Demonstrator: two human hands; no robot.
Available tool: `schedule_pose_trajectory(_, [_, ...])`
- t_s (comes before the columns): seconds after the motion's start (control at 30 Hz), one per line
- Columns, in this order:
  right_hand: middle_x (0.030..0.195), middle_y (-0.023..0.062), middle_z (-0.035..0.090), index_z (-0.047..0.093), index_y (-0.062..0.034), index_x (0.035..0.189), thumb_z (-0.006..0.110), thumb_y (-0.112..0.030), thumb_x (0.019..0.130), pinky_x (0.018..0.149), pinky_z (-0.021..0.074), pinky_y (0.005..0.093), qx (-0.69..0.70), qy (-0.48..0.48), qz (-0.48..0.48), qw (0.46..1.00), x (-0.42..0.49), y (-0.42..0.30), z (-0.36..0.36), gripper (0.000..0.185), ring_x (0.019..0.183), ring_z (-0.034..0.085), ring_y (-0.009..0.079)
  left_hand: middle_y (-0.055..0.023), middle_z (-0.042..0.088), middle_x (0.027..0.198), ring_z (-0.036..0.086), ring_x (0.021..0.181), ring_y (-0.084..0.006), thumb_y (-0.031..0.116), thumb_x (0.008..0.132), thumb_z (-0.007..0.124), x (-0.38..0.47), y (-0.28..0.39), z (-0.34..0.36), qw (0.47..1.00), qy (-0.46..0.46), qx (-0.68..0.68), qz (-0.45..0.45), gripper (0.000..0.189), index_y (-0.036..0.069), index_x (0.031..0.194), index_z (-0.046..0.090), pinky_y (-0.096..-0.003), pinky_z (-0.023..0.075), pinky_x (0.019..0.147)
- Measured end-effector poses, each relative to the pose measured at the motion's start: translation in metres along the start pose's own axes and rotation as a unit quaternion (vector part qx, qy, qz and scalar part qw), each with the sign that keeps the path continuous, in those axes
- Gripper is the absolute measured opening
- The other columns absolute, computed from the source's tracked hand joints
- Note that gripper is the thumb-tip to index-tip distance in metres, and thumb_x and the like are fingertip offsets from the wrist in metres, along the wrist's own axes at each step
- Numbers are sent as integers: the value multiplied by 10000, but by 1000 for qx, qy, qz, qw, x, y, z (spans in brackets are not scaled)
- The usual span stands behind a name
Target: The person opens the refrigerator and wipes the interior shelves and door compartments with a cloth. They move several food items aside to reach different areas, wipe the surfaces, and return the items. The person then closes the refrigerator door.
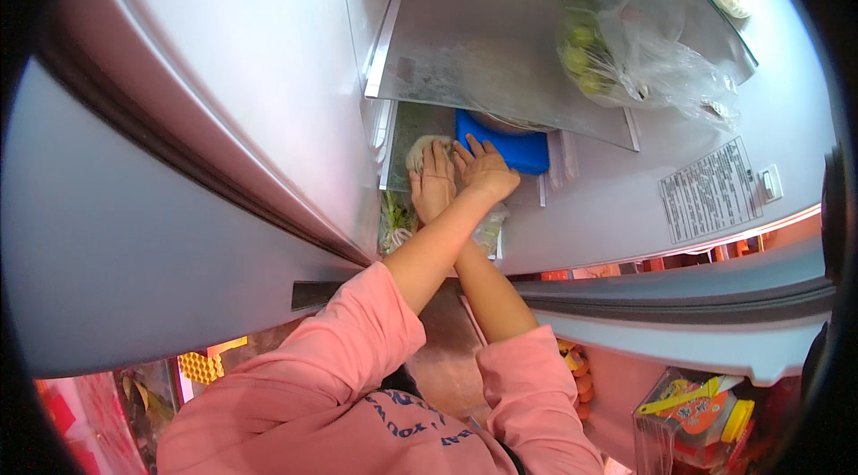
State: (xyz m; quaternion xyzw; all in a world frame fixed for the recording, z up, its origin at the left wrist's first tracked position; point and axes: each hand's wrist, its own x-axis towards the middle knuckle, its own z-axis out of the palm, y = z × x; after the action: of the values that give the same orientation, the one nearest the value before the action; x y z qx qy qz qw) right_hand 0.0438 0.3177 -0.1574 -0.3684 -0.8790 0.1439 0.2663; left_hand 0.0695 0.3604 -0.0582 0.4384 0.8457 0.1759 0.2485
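Note:
My forearms cross inside an open refrigerator, the left one over the right. My right hand (434,189) lies on a pale, crumpled cloth (419,152) on the lower glass shelf (425,118), its fingers pressing the cloth from above. Beside it is my left hand (488,172), fingers apart, at the near left edge of a blue plastic tray (519,152); whether its fingertips touch the tray or cloth is unclear. A round bowl (506,123) rests on the tray, partly hidden under the upper glass shelf (462,66).
A clear plastic bag (643,59) with green fruit is on the upper shelf. Leafy greens (397,217) and another plastic bag (493,223) sit below the hands. The open left door (167,220) and right door (670,314) flank me; the right one holds a yellow-lidded jar (700,421).

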Motion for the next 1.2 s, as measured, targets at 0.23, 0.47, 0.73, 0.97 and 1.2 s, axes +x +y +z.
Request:
schedule_pose_trajectory(0.23, [1479, 193, 404, 432, -9, 1405, 532, -351, 930, 1095, 293, 520, -52, -86, -17, 995, 45, -24, 13, 594, 1309, 405, 402, -282, 89, 1586, 42, 1439, -536, 370, 814, 602, 7, -3, -10, 995, -55, 77, 11, 862, -29, 1498, 263, -577, 18, 1165])
schedule_pose_trajectory(0.47, [1333, 180, 540, 564, -17, 1252, 557, -227, 900, 1075, 337, 446, 28, 41, -36, 998, -59, 40, 13, 410, 1264, 456, 352, -292, 130, 1576, 38, 1457, -496, 381, 807, 614, -16, 4, 0, 998, -5, 26, 49, 859, -35, 1487, 295, -581, 32, 1166])
schedule_pose_trajectory(0.73, [1330, 187, 542, 565, 24, 1233, 494, -88, 871, 1008, 396, 428, -106, 149, 158, 970, -34, 40, -143, 386, 1203, 487, 372, -284, 209, 1555, 132, 1456, -449, 351, 802, 659, -33, -41, 10, 980, 96, -167, 50, 810, -25, 1454, 359, -516, 94, 1185])
schedule_pose_trajectory(0.97, [1398, 162, 494, 557, -2, 1300, 459, -191, 905, 980, 386, 397, -519, 115, 85, 842, 30, 123, -151, 449, 1224, 451, 349, -292, 271, 1528, 193, 1440, -451, 351, 810, 696, -72, -56, 18, 957, 95, -217, 166, 753, -15, 1412, 430, -500, 191, 1169])
schedule_pose_trajectory(1.2, [1391, 127, 535, 682, -79, 1208, 457, -229, 951, 1012, 322, 424, -599, -133, 118, 781, 29, 89, -158, 373, 1295, 408, 341, -271, 302, 1521, 209, 1443, -427, 346, 810, 709, -119, -86, 0, 960, 29, -193, 200, 740, -14, 1399, 444, -482, 217, 1167])
